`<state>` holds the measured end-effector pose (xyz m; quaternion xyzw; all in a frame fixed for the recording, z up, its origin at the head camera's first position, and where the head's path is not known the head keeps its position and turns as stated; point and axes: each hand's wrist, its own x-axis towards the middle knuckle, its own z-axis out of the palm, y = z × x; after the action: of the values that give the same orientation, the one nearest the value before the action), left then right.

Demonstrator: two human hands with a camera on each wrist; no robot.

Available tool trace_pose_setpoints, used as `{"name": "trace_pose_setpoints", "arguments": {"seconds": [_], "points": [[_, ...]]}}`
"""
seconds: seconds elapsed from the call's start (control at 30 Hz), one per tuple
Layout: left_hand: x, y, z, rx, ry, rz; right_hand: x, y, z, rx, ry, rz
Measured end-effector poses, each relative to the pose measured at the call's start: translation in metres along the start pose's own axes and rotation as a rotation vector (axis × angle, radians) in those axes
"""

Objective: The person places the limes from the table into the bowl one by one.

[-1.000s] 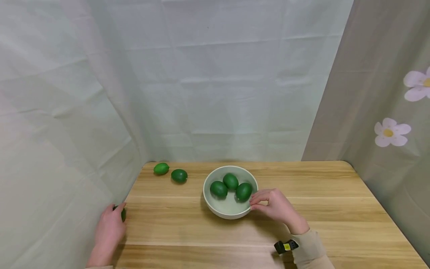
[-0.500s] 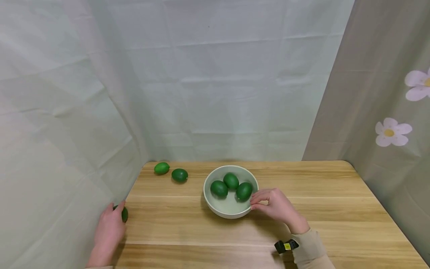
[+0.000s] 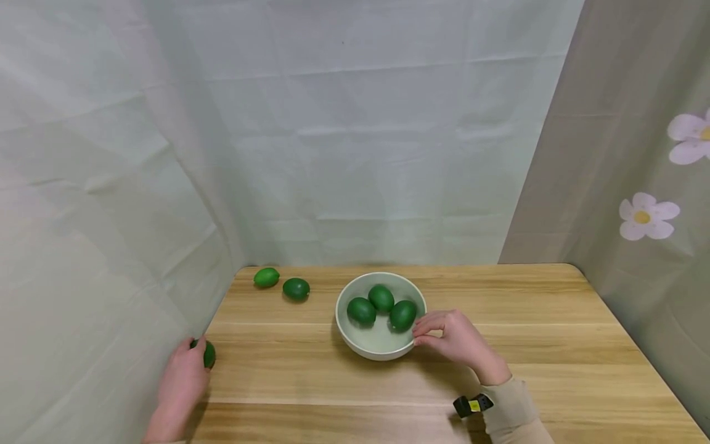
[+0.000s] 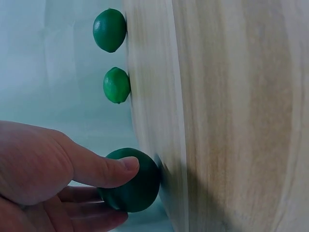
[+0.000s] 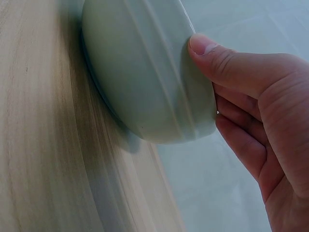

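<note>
At the table's left edge, my left hand [image 3: 183, 379] grips a smooth, dark green oval fruit [image 4: 145, 181]. In the left wrist view the thumb lies across its near side and the fingers curl behind it, right at the wood. My right hand [image 3: 457, 342] pinches the right rim of a pale green bowl [image 3: 377, 339], its thumb on the outer wall in the right wrist view. The bowl stands upright and holds three dark green fruits [image 3: 362, 312]. At the back left lie a bright green lime [image 3: 267, 277] and another dark green fruit [image 3: 296, 289].
The wooden table [image 3: 277, 382] has rounded back corners. Pale cloth [image 3: 377, 154] hangs behind it and along the left side; a curtain with white flowers [image 3: 648, 216] hangs at the right. A black strap device [image 3: 473, 405] sits at the right wrist.
The fruit in my left hand has shifted slightly to the right, and more of it shows past the fingers. My right hand and the bowl stay in place.
</note>
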<state>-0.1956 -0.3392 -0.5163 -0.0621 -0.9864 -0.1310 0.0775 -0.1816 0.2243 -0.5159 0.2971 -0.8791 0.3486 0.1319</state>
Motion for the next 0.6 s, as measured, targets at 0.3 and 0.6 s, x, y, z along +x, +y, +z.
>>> {"name": "trace_pose_setpoints", "arguments": {"seconds": [0.3, 0.6], "points": [[0.0028, -0.0010, -0.0013, -0.043, -0.103, -0.072, -0.0004, 0.0001, 0.0006, 0.005, 0.005, -0.002], [0.0029, -0.0008, -0.0018, -0.059, -0.143, -0.126, 0.0003, -0.0003, 0.0001, 0.004, 0.007, -0.016]]}}
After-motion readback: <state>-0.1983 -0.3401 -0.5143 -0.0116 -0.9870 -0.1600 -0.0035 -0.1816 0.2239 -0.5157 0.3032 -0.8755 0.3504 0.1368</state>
